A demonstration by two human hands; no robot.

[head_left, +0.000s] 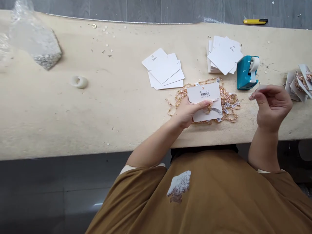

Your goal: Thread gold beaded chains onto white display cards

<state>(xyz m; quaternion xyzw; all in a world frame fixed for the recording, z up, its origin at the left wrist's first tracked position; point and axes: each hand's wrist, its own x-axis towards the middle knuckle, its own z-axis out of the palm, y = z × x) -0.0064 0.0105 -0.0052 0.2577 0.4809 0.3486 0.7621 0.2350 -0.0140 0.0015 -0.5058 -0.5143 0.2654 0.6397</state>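
Note:
My left hand grips a white jewelry card with a printed barcode on it. Its thumb presses a thin beaded chain with a small white tag against the card. Beneath the card lies a heap of pink and gold beaded chains, many with small tags; the card hides its middle. My right hand is raised to the right of the heap, fingers pinched on a small translucent strip that looks like clear tape. Just beyond it stands a teal tape dispenser.
White cards lie in a left pile and a right pile. Carded chains are at the far right. A tape roll and a plastic bag lie leftward. A yellow cutter is beyond the table's far edge.

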